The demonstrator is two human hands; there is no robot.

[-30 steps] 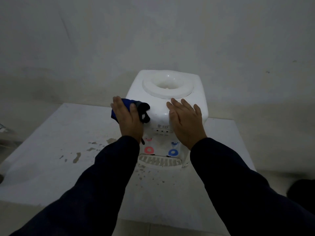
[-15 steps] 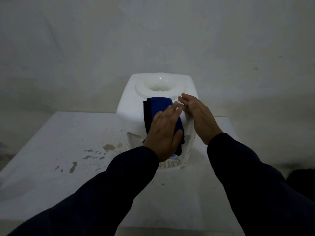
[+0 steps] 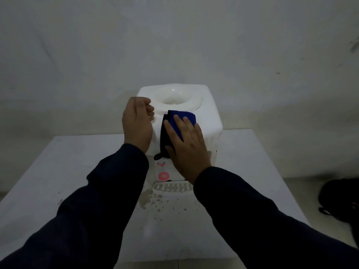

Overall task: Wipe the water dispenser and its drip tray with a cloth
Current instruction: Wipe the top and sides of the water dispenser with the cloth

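Observation:
The white water dispenser point(image 3: 209, 121) stands on a white table point(image 3: 73, 171) against the wall. A folded blue and black cloth point(image 3: 183, 115) lies over its top front edge. My right hand point(image 3: 187, 146) presses flat on the cloth with straight fingers. At the dispenser's top left corner, my left hand point(image 3: 137, 123) rests with its fingers curled and holds nothing. The slotted drip tray point(image 3: 171, 188) sits at the foot of the dispenser, below the red tap point(image 3: 163, 176). My right wrist hides the other tap.
Brown spots and splashes point(image 3: 153, 201) mark the table in front of the drip tray. A dark bag point(image 3: 339, 199) lies on the floor to the right of the table. The wall stands close behind the dispenser.
The cloth has passed from under my left hand to under my right hand. My left hand has moved to the dispenser's top left corner and curled its fingers.

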